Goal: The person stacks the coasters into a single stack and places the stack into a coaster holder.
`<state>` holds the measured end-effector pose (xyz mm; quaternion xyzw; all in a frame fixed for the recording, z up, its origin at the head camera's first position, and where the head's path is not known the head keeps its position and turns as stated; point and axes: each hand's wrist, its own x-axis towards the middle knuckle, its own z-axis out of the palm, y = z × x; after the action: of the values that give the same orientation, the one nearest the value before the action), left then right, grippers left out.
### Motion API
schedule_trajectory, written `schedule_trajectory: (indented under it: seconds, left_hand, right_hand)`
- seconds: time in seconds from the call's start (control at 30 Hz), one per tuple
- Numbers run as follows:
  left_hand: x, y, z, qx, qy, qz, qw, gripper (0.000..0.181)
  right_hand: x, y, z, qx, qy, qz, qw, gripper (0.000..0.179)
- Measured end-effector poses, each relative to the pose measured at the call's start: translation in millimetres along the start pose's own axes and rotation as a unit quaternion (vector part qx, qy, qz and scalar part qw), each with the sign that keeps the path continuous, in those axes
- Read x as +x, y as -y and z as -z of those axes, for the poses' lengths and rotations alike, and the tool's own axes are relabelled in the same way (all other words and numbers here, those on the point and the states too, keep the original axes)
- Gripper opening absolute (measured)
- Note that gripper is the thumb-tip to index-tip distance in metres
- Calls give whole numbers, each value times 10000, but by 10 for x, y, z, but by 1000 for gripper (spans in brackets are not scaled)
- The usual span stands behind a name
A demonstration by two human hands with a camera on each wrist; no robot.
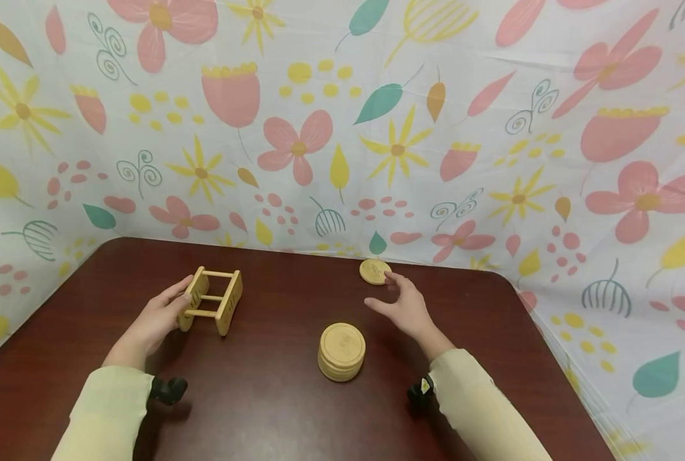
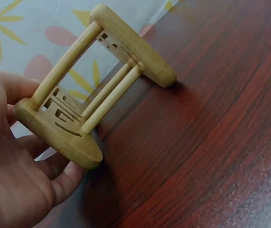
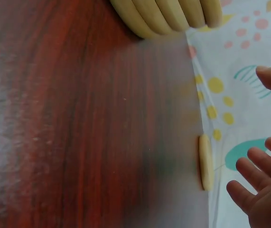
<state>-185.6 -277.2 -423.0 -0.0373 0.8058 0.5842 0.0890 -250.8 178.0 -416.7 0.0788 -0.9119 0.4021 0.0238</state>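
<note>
My left hand [image 1: 151, 321] grips a small wooden coaster rack [image 1: 230, 305] by its left side panel. In the left wrist view, the rack [image 2: 64, 140] shows two rounded end panels with cut-out slots, joined by three round rods, and the thumb and fingers lie on either side of the near panel. My right hand [image 1: 407, 311] reaches over the table with fingers spread, its fingertips right at the edge of a single round wooden coaster [image 1: 372, 272]. Nearer me stands a stack of several wooden coasters [image 1: 342, 351], whose edges also show at the top of the right wrist view.
A dark reddish-brown table [image 1: 262, 403] carries everything. Behind it and along both sides hangs a white cloth [image 1: 342, 237] printed with flowers and leaves. The lone coaster lies close to the table's back edge. Black wrist cameras [image 1: 169, 389] sit at both sleeves.
</note>
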Motion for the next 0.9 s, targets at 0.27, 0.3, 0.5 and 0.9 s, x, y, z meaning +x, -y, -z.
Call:
schedule_trajectory:
  seconds: [0.27,0.3,0.5,0.9]
  left_hand:
    - [15,-3,21,-68,9,51,10000,60]
    - [18,2,16,-64,4,61,10000,60]
    - [32,20,-14,-103,-16,72,9999,59]
    - [-9,-34,-14,82,-42,155,9998,58]
  right_hand:
    - [161,-64,14,-107,-123,-341,9993,89]
    - [171,-72,14,-127,-121,-382,9991,89]
    - [249,-99,25,-247,-135,-450,9986,89]
    - [374,-126,16,-438,-142,-422,9980,89]
